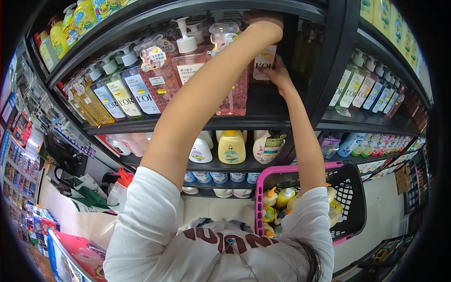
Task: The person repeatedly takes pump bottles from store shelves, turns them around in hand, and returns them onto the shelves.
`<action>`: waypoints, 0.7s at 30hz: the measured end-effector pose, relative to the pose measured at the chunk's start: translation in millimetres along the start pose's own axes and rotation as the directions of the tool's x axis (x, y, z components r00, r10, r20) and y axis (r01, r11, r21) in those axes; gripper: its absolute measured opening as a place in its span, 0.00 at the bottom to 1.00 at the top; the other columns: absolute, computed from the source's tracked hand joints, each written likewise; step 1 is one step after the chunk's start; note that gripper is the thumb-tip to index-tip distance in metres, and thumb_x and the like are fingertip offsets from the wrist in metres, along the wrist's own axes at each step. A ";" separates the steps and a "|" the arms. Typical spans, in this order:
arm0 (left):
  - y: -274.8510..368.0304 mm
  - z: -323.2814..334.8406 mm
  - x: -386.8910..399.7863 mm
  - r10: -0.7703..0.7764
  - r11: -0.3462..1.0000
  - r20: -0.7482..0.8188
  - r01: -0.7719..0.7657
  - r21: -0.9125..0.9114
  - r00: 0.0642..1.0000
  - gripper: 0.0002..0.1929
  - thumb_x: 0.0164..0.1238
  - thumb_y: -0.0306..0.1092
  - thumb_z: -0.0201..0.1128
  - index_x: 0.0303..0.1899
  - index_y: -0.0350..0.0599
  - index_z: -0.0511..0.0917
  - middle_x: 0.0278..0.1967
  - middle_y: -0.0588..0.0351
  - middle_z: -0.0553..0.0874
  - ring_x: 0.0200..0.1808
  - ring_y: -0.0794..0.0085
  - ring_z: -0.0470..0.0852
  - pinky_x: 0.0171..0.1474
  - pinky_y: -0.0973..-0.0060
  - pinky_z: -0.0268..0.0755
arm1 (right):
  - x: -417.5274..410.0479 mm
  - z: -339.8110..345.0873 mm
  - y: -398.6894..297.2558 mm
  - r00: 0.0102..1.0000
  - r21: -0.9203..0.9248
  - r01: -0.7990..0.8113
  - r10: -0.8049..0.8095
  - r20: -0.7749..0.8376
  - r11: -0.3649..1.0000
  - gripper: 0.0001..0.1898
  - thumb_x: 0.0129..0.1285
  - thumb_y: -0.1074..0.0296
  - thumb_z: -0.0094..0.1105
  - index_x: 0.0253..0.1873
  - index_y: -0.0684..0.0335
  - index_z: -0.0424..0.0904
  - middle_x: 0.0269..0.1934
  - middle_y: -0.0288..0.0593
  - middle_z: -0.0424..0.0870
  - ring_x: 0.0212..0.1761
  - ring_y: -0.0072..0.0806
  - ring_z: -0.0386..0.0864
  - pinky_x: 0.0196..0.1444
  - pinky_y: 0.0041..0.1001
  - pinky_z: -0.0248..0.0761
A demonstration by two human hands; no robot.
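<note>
Both my arms reach into a black shelf holding rows of pump bottles. My right hand (278,75) grips the lower right side of a pink-labelled bottle (265,63) at the row's right end. My left hand (264,17) reaches above that bottle, under the shelf above; its fingers are in shadow, so its hold cannot be made out. Left of the labelled bottle, partly behind my left forearm, are pink pump bottles (160,79) with clear packaging. A white-topped pump bottle (188,63) stands among them. Blue- and cream-labelled bottles (123,97) continue the row leftward.
A black shopping basket with a pink rim (260,197) holds several yellow bottles below my right arm. A black upright divider (329,63) stands right of my hands. Lower shelves carry a yellow bottle (231,148) and white bottles (201,149). Bags (88,192) sit at lower left.
</note>
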State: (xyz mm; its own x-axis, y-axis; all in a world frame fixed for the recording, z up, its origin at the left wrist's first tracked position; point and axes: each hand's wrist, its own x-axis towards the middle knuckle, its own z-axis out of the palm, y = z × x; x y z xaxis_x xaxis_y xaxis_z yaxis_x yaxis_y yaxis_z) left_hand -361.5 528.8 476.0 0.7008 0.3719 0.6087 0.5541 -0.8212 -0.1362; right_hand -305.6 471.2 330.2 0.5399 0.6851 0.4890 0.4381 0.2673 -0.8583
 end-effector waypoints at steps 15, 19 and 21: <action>10.1 -52.0 -85.9 0.244 0.968 -0.188 -0.251 -0.010 0.951 0.12 0.46 0.30 0.63 0.36 0.39 0.79 0.35 0.44 0.82 0.39 0.52 0.82 0.39 0.63 0.76 | -20.7 -14.8 -22.4 0.999 0.163 0.052 -0.050 -0.012 0.985 0.33 0.41 0.80 0.66 0.56 0.65 0.64 0.47 0.42 0.75 0.50 0.31 0.73 0.52 0.28 0.66; 13.9 -48.0 -116.9 0.288 0.952 -0.279 -0.306 -0.019 0.916 0.14 0.44 0.27 0.64 0.37 0.40 0.78 0.34 0.47 0.81 0.38 0.55 0.82 0.39 0.66 0.76 | -37.6 -14.4 -37.3 0.996 0.028 0.076 -0.075 -0.056 0.997 0.28 0.44 0.78 0.65 0.54 0.65 0.66 0.45 0.41 0.75 0.50 0.28 0.73 0.51 0.26 0.66; 15.3 -46.1 -127.3 0.304 0.945 -0.374 -0.326 0.003 0.877 0.16 0.42 0.26 0.64 0.38 0.40 0.77 0.34 0.50 0.79 0.38 0.59 0.80 0.37 0.67 0.75 | -45.3 -14.5 -44.5 0.994 0.097 0.065 -0.056 -0.095 0.993 0.37 0.34 0.80 0.70 0.56 0.65 0.64 0.44 0.43 0.77 0.47 0.31 0.75 0.51 0.27 0.67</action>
State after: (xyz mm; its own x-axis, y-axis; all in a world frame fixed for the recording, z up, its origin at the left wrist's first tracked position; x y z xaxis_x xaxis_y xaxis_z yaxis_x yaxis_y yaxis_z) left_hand -462.9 448.9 432.5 0.6146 -0.0850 0.7842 0.2970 -0.8961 -0.3299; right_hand -339.1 418.5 348.5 0.5802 0.6020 0.5486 0.4007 0.3755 -0.8357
